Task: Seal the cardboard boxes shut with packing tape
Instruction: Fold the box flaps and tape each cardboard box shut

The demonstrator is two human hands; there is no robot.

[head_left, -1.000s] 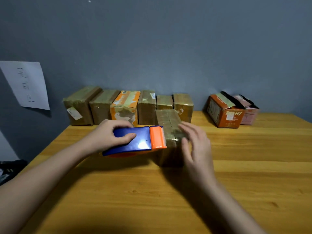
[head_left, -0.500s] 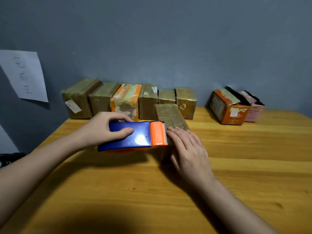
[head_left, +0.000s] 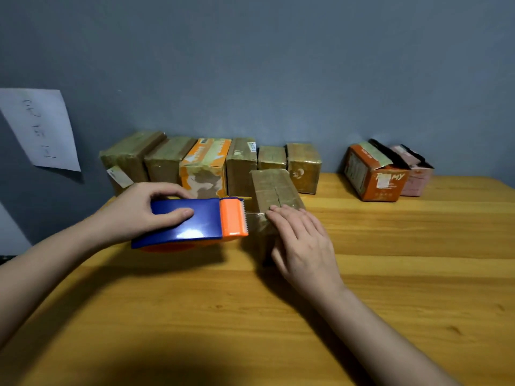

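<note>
Orange box (head_left: 374, 174) reads "MY"

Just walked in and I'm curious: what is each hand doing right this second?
Left hand: grips the blue and orange tape dispenser.
Right hand: open, fingers straight, pressing the tape onto the cardboard box.

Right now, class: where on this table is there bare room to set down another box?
Bare wood across the near table, in front of both hands, and right of the box below the orange carton. The back row along the wall is crowded.
</note>
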